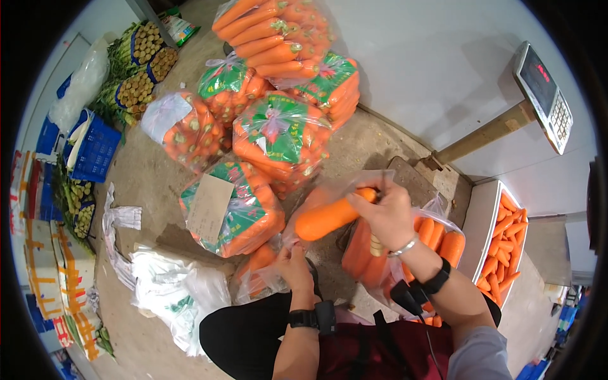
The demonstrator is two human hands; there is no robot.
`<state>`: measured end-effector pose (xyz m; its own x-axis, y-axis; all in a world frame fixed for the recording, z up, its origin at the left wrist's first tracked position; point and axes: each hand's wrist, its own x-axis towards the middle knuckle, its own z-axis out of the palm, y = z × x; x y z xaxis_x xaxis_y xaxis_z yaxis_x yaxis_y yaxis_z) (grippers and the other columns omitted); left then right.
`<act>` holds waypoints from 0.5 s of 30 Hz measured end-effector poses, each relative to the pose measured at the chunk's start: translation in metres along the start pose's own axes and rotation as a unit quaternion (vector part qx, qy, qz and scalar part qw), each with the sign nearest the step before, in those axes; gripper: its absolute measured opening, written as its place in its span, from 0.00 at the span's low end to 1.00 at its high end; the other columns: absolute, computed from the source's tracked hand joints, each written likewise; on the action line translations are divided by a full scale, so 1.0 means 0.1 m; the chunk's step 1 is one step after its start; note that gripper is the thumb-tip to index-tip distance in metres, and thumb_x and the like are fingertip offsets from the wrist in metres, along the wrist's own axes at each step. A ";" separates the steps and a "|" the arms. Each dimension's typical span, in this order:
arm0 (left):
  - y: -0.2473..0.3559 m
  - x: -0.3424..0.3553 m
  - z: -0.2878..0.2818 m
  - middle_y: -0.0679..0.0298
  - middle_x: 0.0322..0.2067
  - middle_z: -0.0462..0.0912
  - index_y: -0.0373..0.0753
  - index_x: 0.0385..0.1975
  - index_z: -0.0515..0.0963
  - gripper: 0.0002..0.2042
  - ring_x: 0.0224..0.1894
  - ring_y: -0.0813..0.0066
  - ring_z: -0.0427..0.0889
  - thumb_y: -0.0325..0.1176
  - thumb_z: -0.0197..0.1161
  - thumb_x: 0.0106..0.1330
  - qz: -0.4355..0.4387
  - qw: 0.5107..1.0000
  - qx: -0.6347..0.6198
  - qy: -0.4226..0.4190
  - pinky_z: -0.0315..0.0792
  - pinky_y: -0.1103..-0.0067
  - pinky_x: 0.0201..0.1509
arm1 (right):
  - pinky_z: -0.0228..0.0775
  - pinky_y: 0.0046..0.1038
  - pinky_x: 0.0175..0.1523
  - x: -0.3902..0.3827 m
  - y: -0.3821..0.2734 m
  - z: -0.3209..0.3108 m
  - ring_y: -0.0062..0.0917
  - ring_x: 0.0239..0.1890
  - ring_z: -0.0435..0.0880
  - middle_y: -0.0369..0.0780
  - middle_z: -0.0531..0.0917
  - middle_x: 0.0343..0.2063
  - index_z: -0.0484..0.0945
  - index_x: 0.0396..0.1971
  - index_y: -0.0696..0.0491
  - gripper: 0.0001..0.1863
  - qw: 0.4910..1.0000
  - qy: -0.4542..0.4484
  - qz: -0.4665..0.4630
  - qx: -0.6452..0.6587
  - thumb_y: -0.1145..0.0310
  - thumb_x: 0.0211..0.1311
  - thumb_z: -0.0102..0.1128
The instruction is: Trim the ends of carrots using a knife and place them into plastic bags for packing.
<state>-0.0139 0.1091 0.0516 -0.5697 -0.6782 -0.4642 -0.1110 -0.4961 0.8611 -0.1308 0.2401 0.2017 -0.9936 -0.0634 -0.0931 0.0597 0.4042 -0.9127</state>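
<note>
A thick orange carrot [326,218] slants over a clear plastic bag, its upper end pinched by my right hand [389,212]. A tan, ringed piece like a handle [376,246] shows just under that hand; I cannot tell whether it is gripped too. Lower and to the left, my left hand [296,265] has its fingers closed on the edge of the clear plastic bag [259,282], which has carrots in it. Beside my right forearm stands an open plastic bag of big carrots [451,247].
Several packed carrot bags [282,136] stand ahead. A digital scale [543,95] rises on a post at right, near a white box [486,209] of small carrots. White plastic bags [177,294] lie at left. Farther left are a blue crate [95,149] and bundled green vegetables [136,88].
</note>
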 end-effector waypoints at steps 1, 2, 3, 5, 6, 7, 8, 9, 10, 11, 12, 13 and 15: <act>0.05 -0.01 -0.01 0.70 0.20 0.72 0.34 0.29 0.74 0.03 0.24 0.83 0.71 0.25 0.55 0.59 0.005 0.999 -0.043 0.002 0.66 0.84 0.30 | 0.71 0.25 0.33 0.04 0.00 0.11 0.24 0.26 0.79 0.44 0.79 0.24 0.75 0.31 0.62 0.16 0.999 0.015 -0.016 -0.030 0.68 0.44 0.66; 0.09 -0.02 0.00 0.70 0.20 0.72 0.34 0.29 0.74 0.03 0.24 0.83 0.71 0.25 0.55 0.59 0.003 0.999 -0.046 0.003 0.66 0.84 0.30 | 0.72 0.28 0.33 0.07 0.03 0.22 0.29 0.27 0.80 0.46 0.79 0.24 0.75 0.32 0.62 0.17 0.997 0.029 -0.033 -0.061 0.67 0.44 0.65; 0.16 -0.02 0.00 0.70 0.17 0.70 0.34 0.31 0.74 0.04 0.21 0.82 0.70 0.26 0.54 0.60 -0.020 0.995 -0.100 -0.009 0.66 0.83 0.28 | 0.72 0.28 0.33 0.09 0.12 0.35 0.29 0.27 0.80 0.46 0.79 0.24 0.75 0.32 0.62 0.17 0.997 0.025 -0.034 -0.061 0.67 0.44 0.65; 0.22 -0.02 0.04 0.70 0.14 0.67 0.35 0.33 0.74 0.05 0.18 0.81 0.68 0.28 0.53 0.61 -0.044 0.986 -0.160 -0.025 0.66 0.83 0.26 | 0.73 0.34 0.33 0.16 0.27 0.54 0.41 0.29 0.79 0.49 0.77 0.25 0.75 0.31 0.60 0.15 0.973 0.038 -0.140 -0.178 0.68 0.43 0.64; 0.23 -0.02 0.03 0.70 0.13 0.64 0.36 0.35 0.73 0.05 0.16 0.81 0.66 0.29 0.52 0.62 -0.077 0.982 -0.163 -0.049 0.65 0.82 0.23 | 0.73 0.34 0.33 0.16 0.28 0.65 0.41 0.29 0.79 0.49 0.77 0.25 0.75 0.31 0.60 0.15 0.973 0.036 -0.143 -0.178 0.68 0.43 0.64; 0.25 -0.01 0.02 0.71 0.11 0.61 0.37 0.36 0.72 0.06 0.15 0.81 0.65 0.30 0.51 0.63 -0.110 0.977 -0.165 -0.073 0.64 0.81 0.20 | 0.72 0.33 0.34 0.14 0.27 0.77 0.41 0.28 0.78 0.50 0.76 0.24 0.75 0.29 0.61 0.15 0.969 0.035 -0.154 -0.191 0.68 0.42 0.65; 0.27 -0.02 0.03 0.71 0.11 0.61 0.37 0.36 0.72 0.06 0.15 0.81 0.65 0.30 0.51 0.63 -0.109 0.977 -0.167 -0.071 0.64 0.81 0.20 | 0.71 0.31 0.34 0.14 0.29 0.86 0.41 0.26 0.77 0.50 0.75 0.23 0.75 0.27 0.62 0.15 0.965 0.035 -0.165 -0.202 0.68 0.40 0.65; 0.32 -0.06 0.07 0.70 0.11 0.61 0.39 0.41 0.71 0.09 0.15 0.81 0.64 0.30 0.50 0.64 -0.127 0.975 -0.166 -0.079 0.63 0.81 0.18 | 0.73 0.29 0.30 0.18 0.37 0.90 0.34 0.24 0.80 0.48 0.78 0.24 0.75 0.32 0.61 0.17 0.956 0.031 -0.176 -0.232 0.67 0.43 0.66; 0.38 -0.10 0.08 0.70 0.11 0.60 0.40 0.46 0.70 0.12 0.15 0.82 0.64 0.31 0.49 0.64 -0.145 0.972 -0.164 -0.084 0.62 0.81 0.16 | 0.73 0.29 0.30 0.22 0.37 0.92 0.34 0.24 0.80 0.48 0.78 0.24 0.75 0.32 0.61 0.17 0.956 0.029 -0.177 -0.231 0.67 0.43 0.66; 0.42 -0.14 0.10 0.70 0.11 0.60 0.40 0.46 0.70 0.12 0.15 0.82 0.64 0.31 0.49 0.64 -0.143 0.973 -0.164 -0.082 0.62 0.81 0.16 | 0.73 0.27 0.27 0.30 0.37 0.93 0.29 0.24 0.80 0.47 0.79 0.25 0.75 0.36 0.61 0.18 0.988 -0.054 -0.015 -0.147 0.67 0.46 0.65; 0.46 -0.18 0.10 0.70 0.12 0.61 0.43 0.52 0.67 0.15 0.14 0.82 0.64 0.32 0.49 0.64 -0.148 0.972 -0.156 -0.094 0.61 0.81 0.15 | 0.73 0.25 0.24 0.35 0.37 0.94 0.25 0.23 0.81 0.46 0.80 0.26 0.75 0.39 0.61 0.18 0.978 -0.138 0.149 -0.057 0.67 0.49 0.64; 0.49 -0.21 0.13 0.70 0.12 0.62 0.45 0.57 0.65 0.19 0.14 0.82 0.63 0.33 0.49 0.64 -0.153 0.970 -0.150 -0.113 0.60 0.82 0.14 | 0.73 0.25 0.24 0.44 0.46 0.90 0.25 0.23 0.81 0.46 0.80 0.26 0.75 0.39 0.61 0.18 0.978 -0.135 0.147 -0.057 0.67 0.49 0.64; 0.49 -0.18 0.12 0.69 0.13 0.63 0.47 0.60 0.59 0.23 0.14 0.82 0.63 0.33 0.49 0.64 -0.146 0.974 -0.150 -0.083 0.60 0.83 0.14 | 0.74 0.25 0.25 0.63 0.78 0.86 0.25 0.19 0.82 0.43 0.79 0.14 0.76 0.38 0.59 0.17 0.985 -0.094 0.138 -0.045 0.65 0.51 0.61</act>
<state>-0.0189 0.1039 0.1043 -0.6761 -0.3999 -0.6189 -0.0597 -0.8074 0.5870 -0.1810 0.1890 0.0907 -0.9053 -0.1040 -0.4118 0.3077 0.5079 -0.8046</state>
